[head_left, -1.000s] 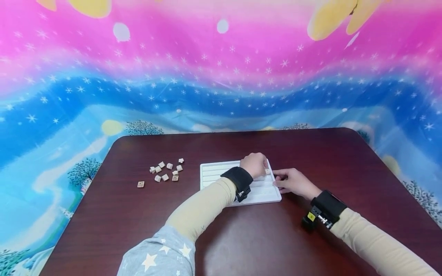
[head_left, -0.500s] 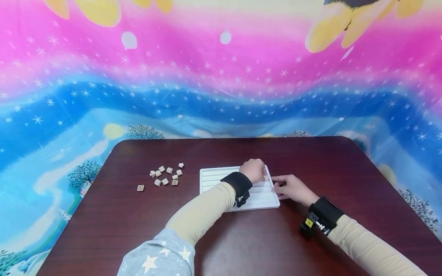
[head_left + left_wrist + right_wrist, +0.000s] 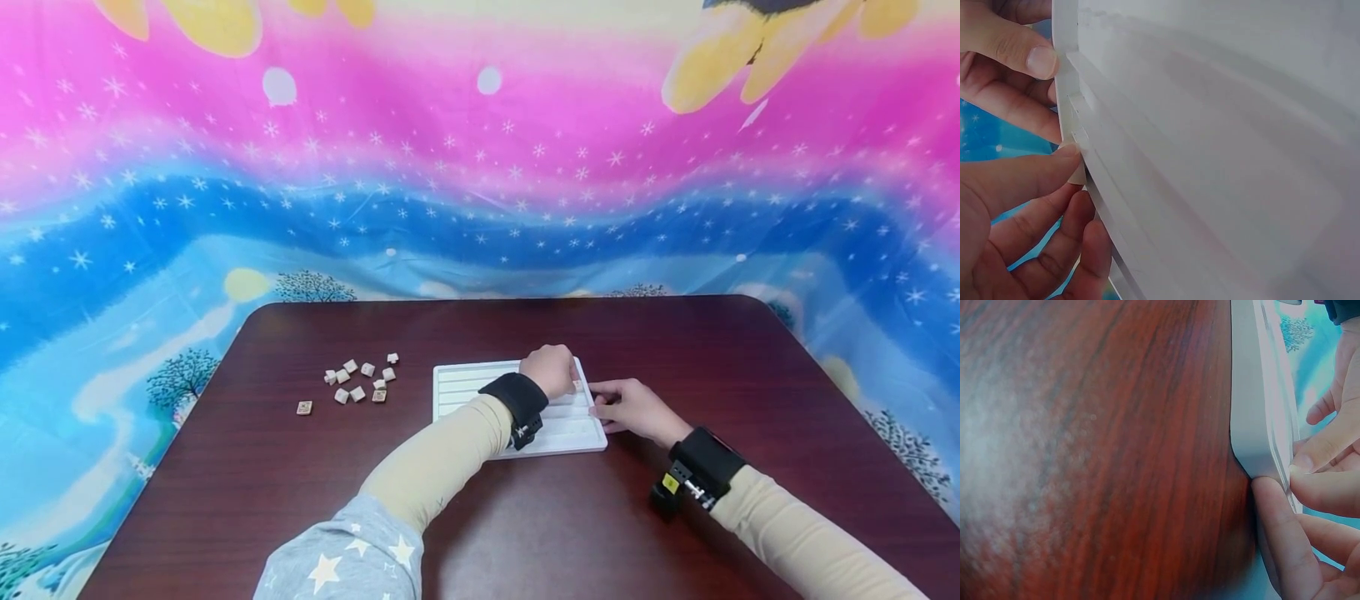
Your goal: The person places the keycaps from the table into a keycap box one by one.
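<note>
A white ridged tray (image 3: 459,385) lies on the dark wooden table. Reaching across it, my left hand (image 3: 550,372) is at the right end of an upper row. In the left wrist view its thumb and fingers pinch a small pale tile (image 3: 1077,173) against the tray's side wall (image 3: 1066,81); the tile's face is hidden. My right hand (image 3: 637,410) grips the tray's right edge. Its thumb lies on top of the rim and a finger presses the outer side near the corner (image 3: 1254,456) in the right wrist view.
Several small pale tiles (image 3: 357,393) lie scattered at the left of the table (image 3: 675,350). Two show marked faces: one tile (image 3: 303,407) lies apart, another tile (image 3: 379,397) beside the group. A patterned cloth (image 3: 480,200) hangs behind the table.
The head view has tilted up slightly, so everything sits lower in it. Both hands keep their places at the tray's right side; the tile is now more covered by the left hand.
</note>
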Demonstrator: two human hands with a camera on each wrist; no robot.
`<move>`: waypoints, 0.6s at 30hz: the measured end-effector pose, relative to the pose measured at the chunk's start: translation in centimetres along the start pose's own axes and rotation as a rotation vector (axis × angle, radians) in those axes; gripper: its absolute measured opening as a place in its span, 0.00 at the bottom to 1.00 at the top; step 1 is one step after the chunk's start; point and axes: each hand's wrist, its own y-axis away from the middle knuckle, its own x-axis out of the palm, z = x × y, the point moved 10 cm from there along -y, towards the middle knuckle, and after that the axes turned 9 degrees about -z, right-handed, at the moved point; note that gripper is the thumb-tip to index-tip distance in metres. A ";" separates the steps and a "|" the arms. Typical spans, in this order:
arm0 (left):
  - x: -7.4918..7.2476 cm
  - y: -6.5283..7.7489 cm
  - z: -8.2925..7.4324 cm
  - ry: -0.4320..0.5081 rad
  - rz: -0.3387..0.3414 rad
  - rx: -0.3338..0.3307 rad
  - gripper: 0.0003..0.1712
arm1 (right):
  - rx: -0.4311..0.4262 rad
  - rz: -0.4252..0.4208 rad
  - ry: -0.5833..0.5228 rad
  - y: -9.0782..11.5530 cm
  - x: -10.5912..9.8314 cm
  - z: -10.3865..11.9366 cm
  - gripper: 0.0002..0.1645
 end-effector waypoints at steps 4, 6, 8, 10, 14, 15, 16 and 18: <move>0.2 -0.2 0.1 0.034 0.008 -0.003 0.05 | -0.006 0.003 0.003 0.0 -0.1 0.0 0.31; 0.1 -0.2 0.1 0.049 0.010 -0.002 0.07 | -0.005 0.002 0.003 0.0 -0.1 0.0 0.31; -0.1 0.0 0.1 0.051 0.014 0.000 0.09 | -0.004 0.005 0.005 -0.1 0.1 0.0 0.31; -0.4 0.3 0.1 0.043 0.020 0.011 0.11 | 0.005 0.010 0.002 -0.1 0.2 -0.1 0.31; -1.9 1.1 0.0 0.052 0.028 0.049 0.15 | 0.017 0.018 0.011 -0.1 0.4 -0.1 0.32; -2.6 1.3 0.0 0.060 0.023 0.062 0.15 | 0.019 0.016 0.013 -0.1 0.4 0.0 0.32; -3.2 1.4 0.0 0.072 0.015 0.070 0.16 | 0.019 0.015 0.019 -0.1 0.3 0.0 0.32; -4.6 1.5 0.3 0.099 -0.002 0.084 0.16 | 0.017 0.013 0.030 -0.1 0.0 0.2 0.32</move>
